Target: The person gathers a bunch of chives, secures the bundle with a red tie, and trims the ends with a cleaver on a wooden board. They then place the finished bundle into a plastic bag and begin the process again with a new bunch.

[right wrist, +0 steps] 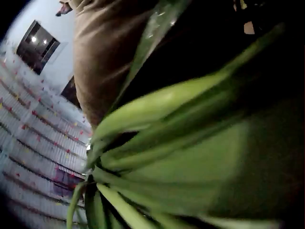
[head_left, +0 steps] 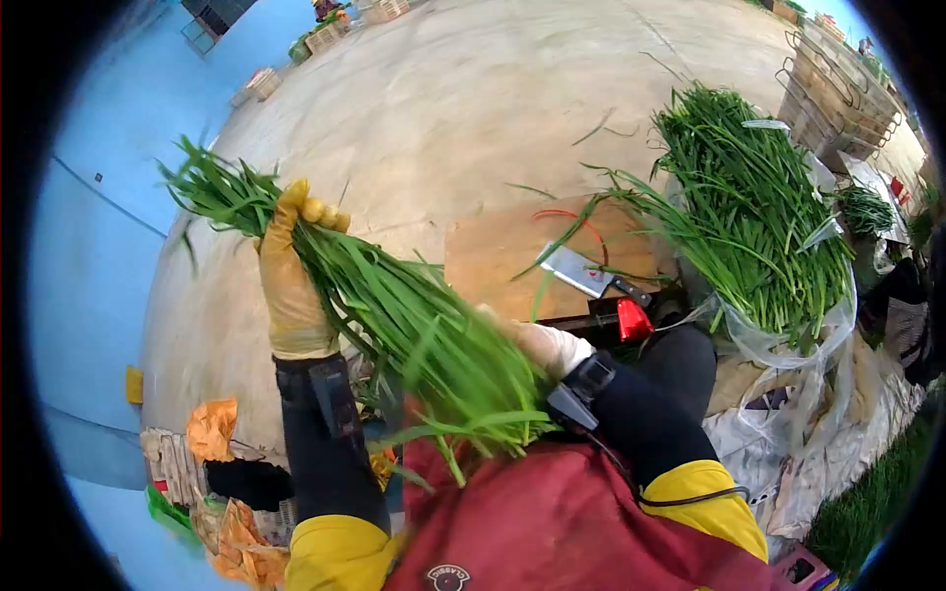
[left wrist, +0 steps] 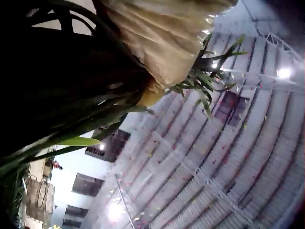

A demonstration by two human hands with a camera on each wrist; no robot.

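A long bundle of green, flat-bladed chives [head_left: 394, 295] slants across the front of the person. Near its upper left end, the yellow-gloved left hand [head_left: 293, 246] grips it with fingers curled round; loose tips fan out beyond. In the left wrist view, the glove [left wrist: 157, 43] wraps the dark bundle. The right hand [head_left: 537, 340], in a pale glove, is blurred at the lower end beside the blades, its fingers largely hidden by them. In the right wrist view, blades [right wrist: 162, 105] run close past that glove [right wrist: 102, 52]; I cannot tell whether its fingers hold any.
A cleaver [head_left: 576, 270] lies on a wooden board [head_left: 493, 256] with a red strip and stray blades. Right of it, a big heap of chives [head_left: 754, 207] sits in a clear plastic bag [head_left: 838, 320]. Crates [head_left: 838, 94] stand far right. Orange bags [head_left: 212, 430] lie at lower left.
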